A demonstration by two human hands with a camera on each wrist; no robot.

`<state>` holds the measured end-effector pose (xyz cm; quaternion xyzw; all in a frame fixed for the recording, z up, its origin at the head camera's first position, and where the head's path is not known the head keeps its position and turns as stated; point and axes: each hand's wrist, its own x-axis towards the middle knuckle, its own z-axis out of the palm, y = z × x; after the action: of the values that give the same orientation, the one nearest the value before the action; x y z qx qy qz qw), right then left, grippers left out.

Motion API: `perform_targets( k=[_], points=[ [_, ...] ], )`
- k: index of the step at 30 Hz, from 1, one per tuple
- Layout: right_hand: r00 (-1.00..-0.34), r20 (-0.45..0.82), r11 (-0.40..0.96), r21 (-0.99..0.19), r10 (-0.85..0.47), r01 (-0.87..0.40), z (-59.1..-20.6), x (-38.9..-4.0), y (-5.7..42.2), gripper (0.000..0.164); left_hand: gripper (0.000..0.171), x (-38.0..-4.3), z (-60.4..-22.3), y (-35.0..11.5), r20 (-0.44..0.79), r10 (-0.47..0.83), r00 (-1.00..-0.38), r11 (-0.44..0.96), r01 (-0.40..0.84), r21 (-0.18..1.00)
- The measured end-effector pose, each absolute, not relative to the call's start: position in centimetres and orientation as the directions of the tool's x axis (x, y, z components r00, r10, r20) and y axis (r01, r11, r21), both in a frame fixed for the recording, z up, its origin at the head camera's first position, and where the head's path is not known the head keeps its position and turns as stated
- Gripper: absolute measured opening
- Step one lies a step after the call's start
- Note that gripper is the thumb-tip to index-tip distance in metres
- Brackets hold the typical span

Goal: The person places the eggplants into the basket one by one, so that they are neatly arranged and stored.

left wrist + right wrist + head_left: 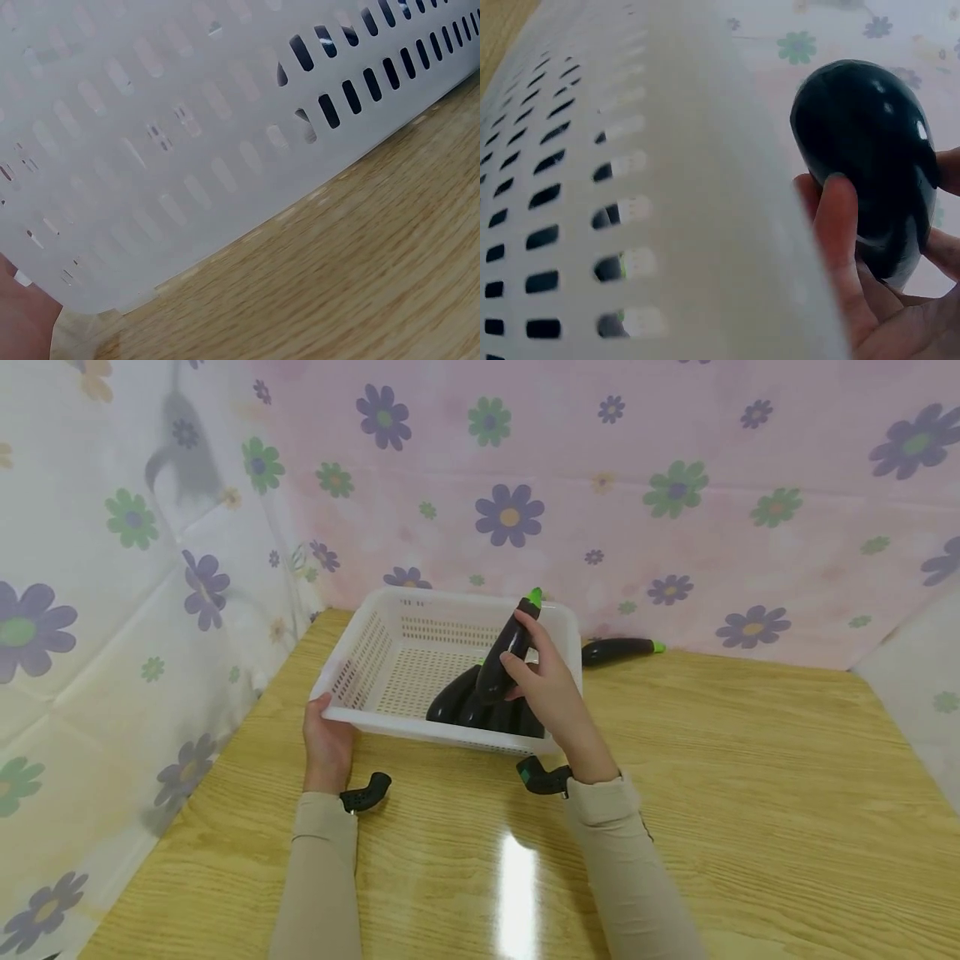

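A white plastic basket with slotted walls stands on the wooden table. My left hand grips its near left corner, thumb on the rim; the other fingers are mostly hidden below. In my right hand is a dark, glossy eggplant, held aslant over the basket's right part with its green stem end up. Fingers and thumb wrap it, as the right wrist view also shows, where the held eggplant appears blunt end first. Several more eggplants lie side by side inside, against the near right wall.
Another eggplant lies on the table just right of the basket, near the back. Flowered cloth hangs behind the table and along its left side. Each wrist carries a black camera mount.
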<state>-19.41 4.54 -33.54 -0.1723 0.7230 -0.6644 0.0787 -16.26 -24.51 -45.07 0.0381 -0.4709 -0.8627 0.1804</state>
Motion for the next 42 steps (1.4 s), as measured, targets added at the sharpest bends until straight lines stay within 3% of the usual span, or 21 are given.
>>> perform_targets(
  k=[14,19,24,42],
  points=[
    [-0.924,0.171,0.353,-0.888,-0.341,-0.295,-36.4,-20.2,2.8,0.08,0.048,-16.8,-45.2,-24.5,0.138,-0.339,-0.931,-0.533,0.311,0.787],
    [-0.923,0.137,0.358,-0.893,-0.36,-0.272,-36.6,-20.2,2.4,0.069,0.049,-17.1,-45.2,-24.3,0.141,-0.331,-0.933,-0.541,0.31,0.782],
    [-0.909,0.096,0.272,-0.937,-0.406,-0.22,-37.1,-20.2,1.6,0.062,0.049,-16.8,-45.2,-24.5,0.126,-0.327,-0.937,-0.545,0.295,0.784],
    [-0.933,0.04,0.253,-0.958,-0.357,-0.138,-37.3,-20.5,-1.0,0.061,0.052,-16.8,-45.2,-24.8,0.104,-0.337,-0.936,-0.543,0.283,0.79]
  ],
)
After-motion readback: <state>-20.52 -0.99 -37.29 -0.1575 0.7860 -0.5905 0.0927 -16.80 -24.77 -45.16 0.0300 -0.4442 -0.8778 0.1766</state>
